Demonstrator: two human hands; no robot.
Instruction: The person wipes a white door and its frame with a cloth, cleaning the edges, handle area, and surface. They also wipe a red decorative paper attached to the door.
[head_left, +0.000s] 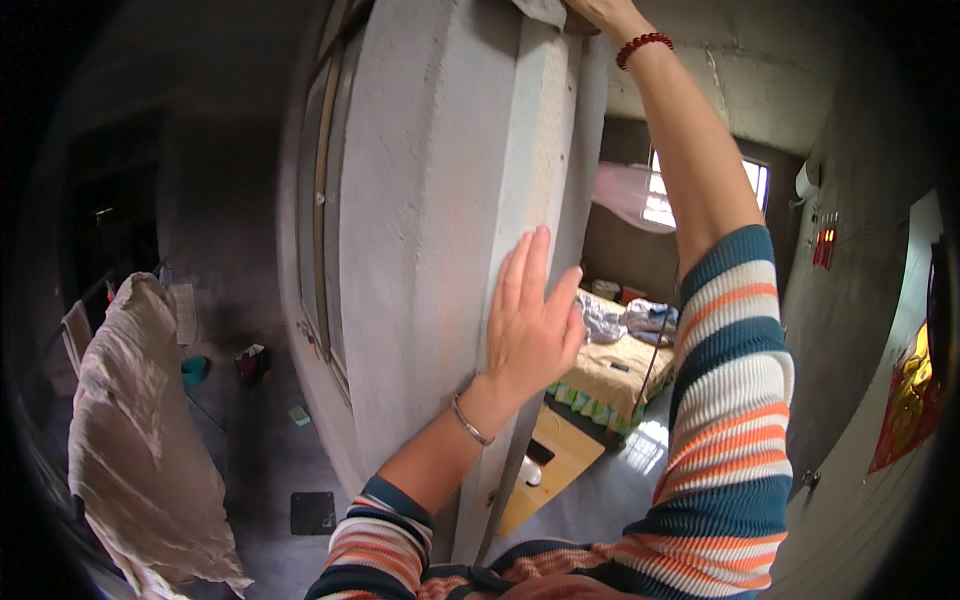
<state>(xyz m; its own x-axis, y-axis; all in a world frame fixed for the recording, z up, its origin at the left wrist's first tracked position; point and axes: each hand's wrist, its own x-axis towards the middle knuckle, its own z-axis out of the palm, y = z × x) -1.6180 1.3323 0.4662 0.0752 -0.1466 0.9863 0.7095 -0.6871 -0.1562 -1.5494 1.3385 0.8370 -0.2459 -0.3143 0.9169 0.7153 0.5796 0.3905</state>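
My left hand (531, 315) lies flat against a pale door frame (536, 150), its fingers pointing up and the thumb apart. It holds nothing, and a metal bangle (471, 421) circles its wrist. High on the same frame, at the top rim of the view, my right hand (604, 13) is on a grey cloth (544, 10). Its fingers are mostly cut off by the picture's edge. A dark red bead bracelet (643, 46) sits on the right wrist. Left of the frame runs a rough grey wall end (405, 225).
Through the doorway stand a bed (615, 360) with folded clothes and a low wooden table (570, 457) bearing a phone (540, 451). At left hangs a large beige cloth (142, 420). A teal basin (194, 369) is on the floor. A door (847, 480) stands at right.
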